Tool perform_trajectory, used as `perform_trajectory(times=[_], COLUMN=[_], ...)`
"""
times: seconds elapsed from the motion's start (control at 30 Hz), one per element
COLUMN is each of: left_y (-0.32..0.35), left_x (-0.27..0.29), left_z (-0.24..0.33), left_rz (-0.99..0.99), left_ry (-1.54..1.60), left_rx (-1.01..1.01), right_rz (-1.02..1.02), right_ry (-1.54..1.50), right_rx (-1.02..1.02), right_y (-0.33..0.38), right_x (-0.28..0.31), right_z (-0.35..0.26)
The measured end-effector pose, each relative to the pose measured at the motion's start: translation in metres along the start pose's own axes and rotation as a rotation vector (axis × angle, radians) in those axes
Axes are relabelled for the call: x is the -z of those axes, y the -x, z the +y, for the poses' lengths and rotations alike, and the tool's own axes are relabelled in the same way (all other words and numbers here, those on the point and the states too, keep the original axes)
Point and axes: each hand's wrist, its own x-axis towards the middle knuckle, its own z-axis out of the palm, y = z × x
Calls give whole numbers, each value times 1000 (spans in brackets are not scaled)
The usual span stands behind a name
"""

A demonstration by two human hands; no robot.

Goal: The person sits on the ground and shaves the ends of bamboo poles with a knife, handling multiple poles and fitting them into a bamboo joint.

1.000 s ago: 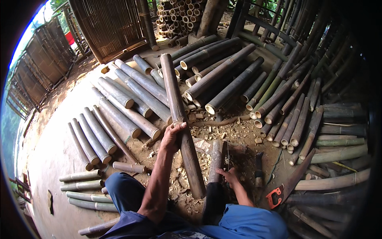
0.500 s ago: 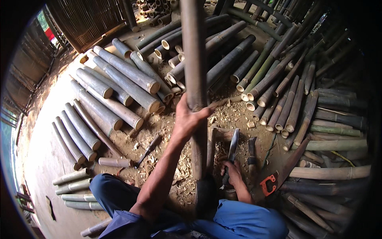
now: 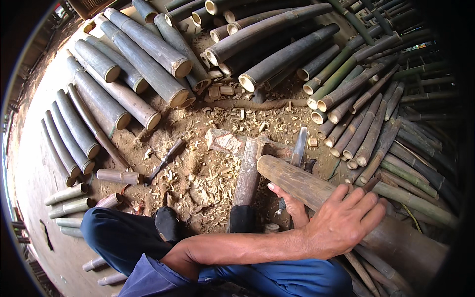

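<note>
My left arm reaches across to the right, and my left hand (image 3: 344,213) is wrapped over a thick brown bamboo pole (image 3: 287,180). The pole slants from the middle toward the lower right, one end pointing left. Beneath that end is my right hand (image 3: 293,204), its thumb showing and its other fingers partly hidden. It appears closed round the dark handle of a knife, whose broad blade (image 3: 299,143) sticks up beyond the pole; the pole hides the part between. Just left stands a wooden post (image 3: 246,173), joined to a chipped crosspiece (image 3: 227,142).
Wood chips (image 3: 198,195) litter the ground before me. A dark-handled tool (image 3: 166,161) lies left of them, near a short bamboo piece (image 3: 118,176). Cut bamboo poles (image 3: 148,42) lie in rows at far left, with more bamboo (image 3: 366,131) stacked on the right.
My left hand has swung the bamboo pole from upright in the middle down to a slant at the right, over my right hand. The view has tilted down, and the orange-handled saw is now hidden.
</note>
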Motion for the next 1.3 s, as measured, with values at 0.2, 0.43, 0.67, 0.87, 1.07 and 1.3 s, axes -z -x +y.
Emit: perform_trajectory(times=[0.2, 0.43, 0.67, 0.87, 1.07, 1.3], left_y=[-5, -6, 4, 1, -1, -15], left_x=[5, 2, -5, -6, -8, 2], left_z=[-22, -38, -35, -43, -38, -44], left_rz=[96, 106, 11, -8, -5, -7], left_ry=[-66, -45, 15, -58, -62, -8], left_rx=[12, 27, 13, 0, -9, 11], right_rz=[7, -1, 16, -230, -574, -281], right_ry=[131, 224, 350, 818, 1268, 1482], right_rx=[67, 103, 181, 364, 327, 625], right_y=[-28, -42, -52, -73, -67, -25], right_x=[8, 5, 10, 41, 58, 101], right_z=[3, 12, 11, -73, -128, 9])
